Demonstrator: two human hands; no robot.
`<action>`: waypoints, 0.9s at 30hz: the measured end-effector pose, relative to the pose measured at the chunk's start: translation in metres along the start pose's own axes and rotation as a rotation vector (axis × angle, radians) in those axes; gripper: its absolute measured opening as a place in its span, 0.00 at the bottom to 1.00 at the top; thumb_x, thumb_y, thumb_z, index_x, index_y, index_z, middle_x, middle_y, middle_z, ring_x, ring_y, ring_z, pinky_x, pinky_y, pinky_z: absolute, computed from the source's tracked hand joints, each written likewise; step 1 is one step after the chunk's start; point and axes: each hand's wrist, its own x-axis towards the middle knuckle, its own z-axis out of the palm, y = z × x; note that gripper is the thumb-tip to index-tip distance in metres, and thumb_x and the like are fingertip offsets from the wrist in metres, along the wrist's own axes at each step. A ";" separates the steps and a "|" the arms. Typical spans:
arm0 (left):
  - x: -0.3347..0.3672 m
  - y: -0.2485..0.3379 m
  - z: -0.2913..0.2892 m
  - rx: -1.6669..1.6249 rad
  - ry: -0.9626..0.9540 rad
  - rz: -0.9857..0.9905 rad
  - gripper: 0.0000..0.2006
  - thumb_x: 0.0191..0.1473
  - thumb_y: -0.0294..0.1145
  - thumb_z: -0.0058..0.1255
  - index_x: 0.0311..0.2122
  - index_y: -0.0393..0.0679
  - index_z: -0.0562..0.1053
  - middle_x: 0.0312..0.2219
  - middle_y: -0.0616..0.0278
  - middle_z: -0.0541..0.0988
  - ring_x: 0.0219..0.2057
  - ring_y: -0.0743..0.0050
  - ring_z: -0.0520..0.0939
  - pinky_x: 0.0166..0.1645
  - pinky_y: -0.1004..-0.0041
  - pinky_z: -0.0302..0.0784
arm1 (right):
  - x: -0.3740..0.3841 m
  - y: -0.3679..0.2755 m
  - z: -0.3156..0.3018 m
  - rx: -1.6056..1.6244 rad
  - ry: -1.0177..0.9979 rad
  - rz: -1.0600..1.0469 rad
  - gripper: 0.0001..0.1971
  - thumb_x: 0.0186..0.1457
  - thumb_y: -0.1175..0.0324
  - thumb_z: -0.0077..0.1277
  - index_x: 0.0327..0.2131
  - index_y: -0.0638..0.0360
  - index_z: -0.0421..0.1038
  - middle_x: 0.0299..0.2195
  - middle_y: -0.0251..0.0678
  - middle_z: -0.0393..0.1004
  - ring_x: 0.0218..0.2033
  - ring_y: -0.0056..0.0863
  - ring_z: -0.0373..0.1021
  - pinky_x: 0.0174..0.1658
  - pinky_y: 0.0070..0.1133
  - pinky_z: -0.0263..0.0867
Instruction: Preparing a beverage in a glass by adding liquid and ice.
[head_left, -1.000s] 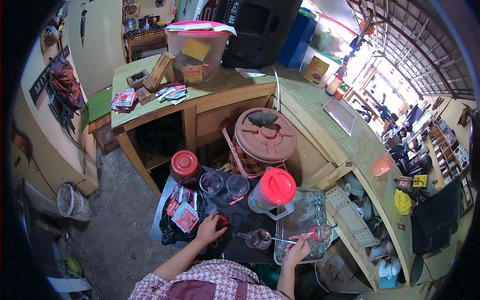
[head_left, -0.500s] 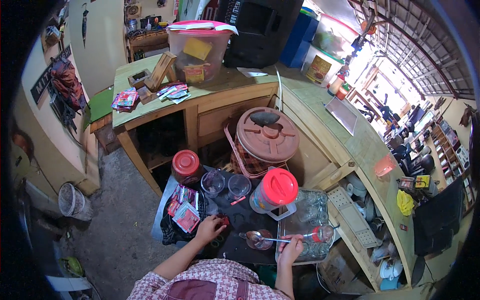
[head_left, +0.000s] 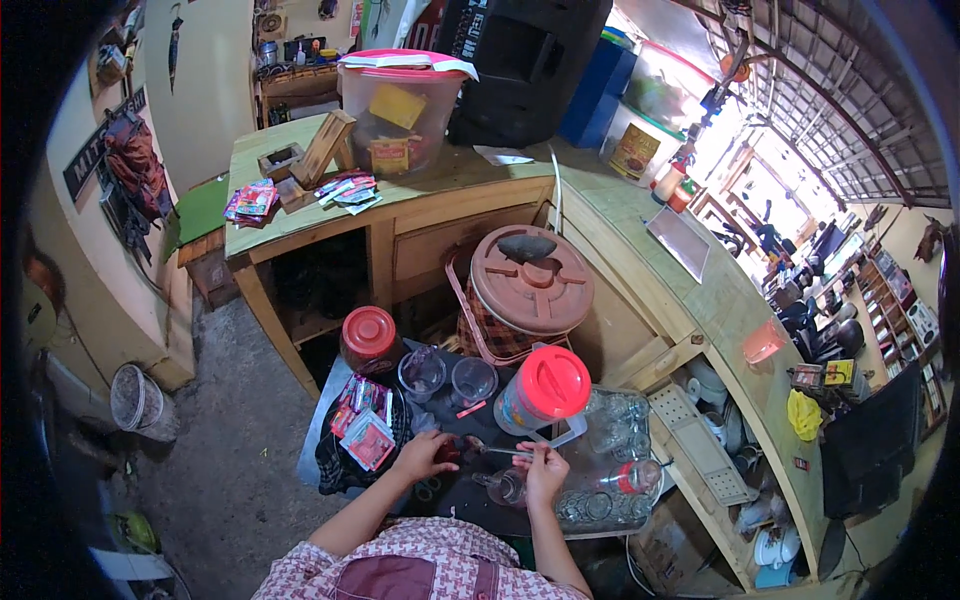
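My right hand (head_left: 546, 474) grips the handle of a metal spoon (head_left: 505, 451), whose bowl points left toward my other hand. Below the spoon stands a clear glass mug (head_left: 510, 488) on the dark tabletop (head_left: 455, 495). My left hand (head_left: 426, 456) is closed at the fingertips on a small dark-red packet (head_left: 454, 451), partly hidden by the fingers. Beside that hand lies a black bag (head_left: 338, 455) with pink and purple sachets (head_left: 368, 440) on it. Two clear plastic cups (head_left: 473, 381) and a pitcher with a red lid (head_left: 556, 380) stand beyond.
At the right, a tray (head_left: 580, 522) carries several glasses and a red-banded jar (head_left: 637, 476). A red-lidded jar (head_left: 369, 338) is at the back left of the table. Behind stands a large brown-lidded container (head_left: 530, 285). A wooden counter (head_left: 470, 198) curves around.
My right hand has moved left with the spoon, carrying its bowl from over the mug to beside my left hand. My left hand has shifted slightly, still by the red packet.
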 end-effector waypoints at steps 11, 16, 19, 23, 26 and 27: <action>0.008 -0.016 0.018 -0.020 -0.074 0.050 0.14 0.43 0.33 0.52 0.38 0.44 0.74 0.30 0.56 0.72 0.35 0.55 0.73 0.40 0.66 0.68 | 0.023 0.019 0.001 -0.093 -0.155 -0.016 0.14 0.58 0.68 0.39 0.30 0.74 0.69 0.27 0.46 0.74 0.22 0.29 0.73 0.26 0.20 0.72; 0.007 -0.021 0.018 -0.039 -0.039 0.116 0.09 0.44 0.33 0.51 0.32 0.43 0.74 0.29 0.54 0.71 0.34 0.54 0.72 0.39 0.65 0.68 | 0.026 0.030 -0.002 -0.132 -0.150 -0.041 0.16 0.59 0.67 0.39 0.30 0.74 0.69 0.27 0.46 0.74 0.22 0.29 0.73 0.26 0.20 0.72; 0.007 -0.023 0.020 -0.055 -0.013 0.127 0.07 0.43 0.31 0.51 0.30 0.42 0.73 0.30 0.53 0.71 0.34 0.54 0.72 0.39 0.64 0.68 | 0.028 0.032 -0.003 -0.158 -0.159 -0.019 0.18 0.58 0.64 0.41 0.30 0.74 0.70 0.27 0.46 0.74 0.22 0.29 0.73 0.25 0.19 0.71; 0.006 -0.024 0.019 -0.101 -0.032 0.132 0.08 0.46 0.30 0.51 0.33 0.40 0.72 0.31 0.52 0.71 0.35 0.52 0.71 0.40 0.63 0.67 | 0.030 0.039 -0.003 -0.100 -0.188 0.054 0.21 0.57 0.59 0.42 0.30 0.75 0.69 0.26 0.45 0.74 0.21 0.28 0.73 0.25 0.19 0.71; 0.005 -0.026 0.020 -0.091 -0.047 0.107 0.09 0.47 0.30 0.51 0.34 0.40 0.72 0.32 0.52 0.70 0.36 0.53 0.71 0.40 0.63 0.67 | 0.027 0.043 -0.001 -0.116 -0.192 0.036 0.22 0.57 0.58 0.42 0.30 0.75 0.69 0.26 0.45 0.74 0.21 0.28 0.72 0.26 0.18 0.71; 0.004 -0.027 0.020 -0.091 -0.046 0.106 0.09 0.47 0.30 0.51 0.34 0.40 0.72 0.32 0.52 0.70 0.36 0.53 0.71 0.40 0.63 0.67 | 0.027 0.043 -0.001 -0.116 -0.193 0.037 0.22 0.57 0.58 0.42 0.30 0.75 0.69 0.26 0.45 0.74 0.21 0.28 0.72 0.26 0.18 0.71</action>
